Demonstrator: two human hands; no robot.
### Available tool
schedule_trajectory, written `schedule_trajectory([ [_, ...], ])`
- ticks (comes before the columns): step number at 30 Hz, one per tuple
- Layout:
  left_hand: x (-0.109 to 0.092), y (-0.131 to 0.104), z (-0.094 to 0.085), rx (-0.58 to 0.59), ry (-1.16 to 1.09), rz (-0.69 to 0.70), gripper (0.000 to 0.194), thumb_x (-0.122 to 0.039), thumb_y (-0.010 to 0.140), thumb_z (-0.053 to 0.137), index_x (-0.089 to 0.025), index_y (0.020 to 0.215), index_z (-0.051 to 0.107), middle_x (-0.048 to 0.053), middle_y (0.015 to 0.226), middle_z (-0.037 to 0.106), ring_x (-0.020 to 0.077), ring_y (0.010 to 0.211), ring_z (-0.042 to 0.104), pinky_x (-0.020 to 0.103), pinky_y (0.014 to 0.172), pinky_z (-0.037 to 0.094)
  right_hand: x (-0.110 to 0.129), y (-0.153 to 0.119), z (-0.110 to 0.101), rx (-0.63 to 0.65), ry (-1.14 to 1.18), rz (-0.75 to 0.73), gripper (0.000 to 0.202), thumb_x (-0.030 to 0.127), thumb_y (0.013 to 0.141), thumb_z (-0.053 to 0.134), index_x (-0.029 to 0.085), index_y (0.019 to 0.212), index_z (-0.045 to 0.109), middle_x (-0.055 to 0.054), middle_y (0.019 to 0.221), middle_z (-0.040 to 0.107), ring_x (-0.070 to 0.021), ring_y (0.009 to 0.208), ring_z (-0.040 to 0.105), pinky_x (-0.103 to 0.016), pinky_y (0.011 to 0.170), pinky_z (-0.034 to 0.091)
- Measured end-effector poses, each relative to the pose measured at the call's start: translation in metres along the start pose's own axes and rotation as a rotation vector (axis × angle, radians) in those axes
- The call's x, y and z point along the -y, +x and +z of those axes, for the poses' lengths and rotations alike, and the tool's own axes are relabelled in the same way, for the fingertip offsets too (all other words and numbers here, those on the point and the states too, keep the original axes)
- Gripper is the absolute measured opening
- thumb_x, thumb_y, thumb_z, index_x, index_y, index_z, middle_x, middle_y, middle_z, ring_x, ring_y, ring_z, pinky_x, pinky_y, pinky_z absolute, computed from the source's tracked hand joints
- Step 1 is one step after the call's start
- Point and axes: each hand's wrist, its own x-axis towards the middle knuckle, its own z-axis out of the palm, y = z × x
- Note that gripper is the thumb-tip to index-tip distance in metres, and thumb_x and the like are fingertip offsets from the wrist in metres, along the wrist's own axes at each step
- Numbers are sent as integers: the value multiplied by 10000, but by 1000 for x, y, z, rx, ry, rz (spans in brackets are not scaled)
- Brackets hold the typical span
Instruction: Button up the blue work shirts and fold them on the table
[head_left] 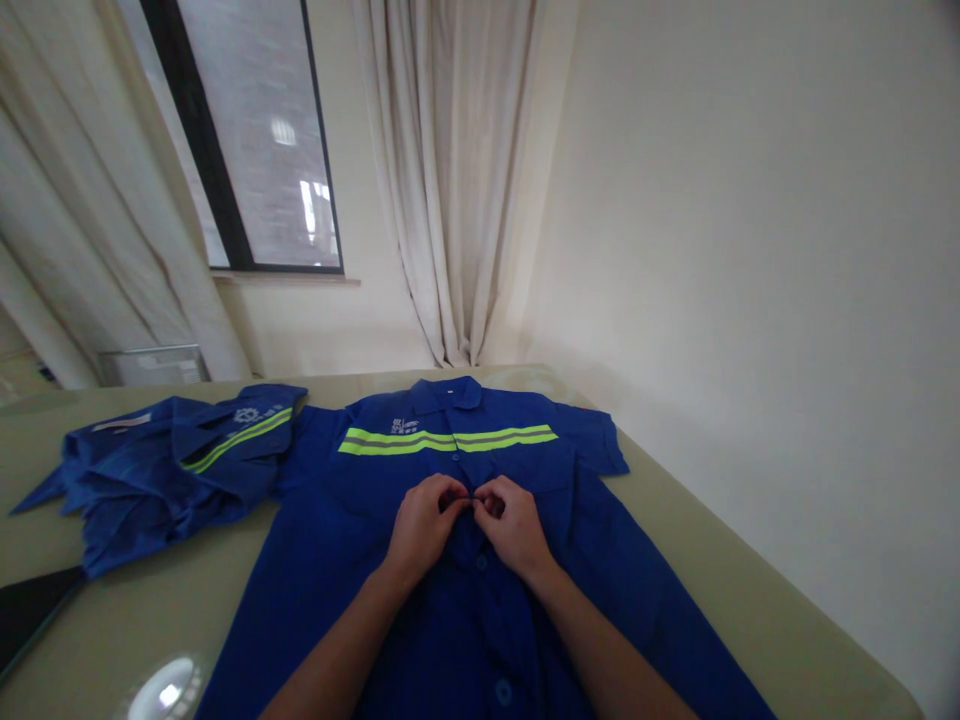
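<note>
A blue short-sleeved work shirt (322, 570) lies spread face up on the table, its collar at the far end and a yellow-green reflective band across the chest. My left hand (429, 520) pinches the front placket from the left, thumb against forefinger. Opposite it, my right hand (512, 520) pinches the same spot, with the fingertips of both hands almost meeting. Whatever lies between the fingertips is too small to make out. One shirt button (455, 457) shows above my hands; more buttons (482, 563) run down the placket below them.
A second blue work garment (180, 470) lies crumpled at the left, touching the shirt's sleeve. A dark flat object (34, 610) sits at the table's (750, 560) left edge. A wall (750, 250) borders the right side; curtains (457, 200) and a window (255, 130) stand behind.
</note>
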Motion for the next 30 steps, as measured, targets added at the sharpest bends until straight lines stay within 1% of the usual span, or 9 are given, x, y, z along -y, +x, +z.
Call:
schedule_trajectory([
  [3,-2,-2,-1,-21,15,42,110,-152,866,656,-229,864,735,3,883,739,176,864,676,284,799,483,4,-1,-1,-1,16,6,86,163,804,628,192,778,705,13,681,611,-136,599,569,-241,587,421],
  [6,-2,-3,-1,-24,30,79,143,-128,876,646,-233,866,743,4,900,748,184,894,683,297,835,484,7,-2,0,1,27,19,132,209,846,609,194,767,714,-6,694,644,-150,617,590,-250,592,429],
  [11,1,-3,1,-5,39,120,154,-138,904,625,-245,888,735,-2,917,749,187,901,685,301,835,488,8,-3,1,-73,18,20,161,241,866,598,185,780,722,-26,717,683,-162,625,606,-260,606,441],
  [13,3,-3,2,1,43,135,158,-143,912,613,-249,889,728,-3,921,744,188,900,685,304,829,486,8,-3,1,-77,32,9,166,247,866,596,184,779,724,-27,717,692,-164,630,613,-259,609,445],
  [17,4,-5,4,-24,52,134,157,-152,923,590,-245,895,713,11,917,728,202,898,677,319,809,481,8,-3,0,-63,52,15,180,265,870,598,186,775,730,-28,716,700,-164,628,621,-254,600,448],
  [26,2,-4,4,-56,24,138,155,-141,915,591,-238,879,706,16,911,712,201,903,663,310,808,473,9,-3,0,-40,6,12,184,263,881,590,183,799,733,-31,716,692,-163,623,622,-254,593,448],
  [30,4,-3,4,-55,-4,132,154,-138,909,595,-236,870,707,14,902,716,191,878,669,299,796,473,10,-4,-2,-26,56,3,210,301,907,584,193,794,724,-31,732,708,-167,648,649,-252,607,467],
])
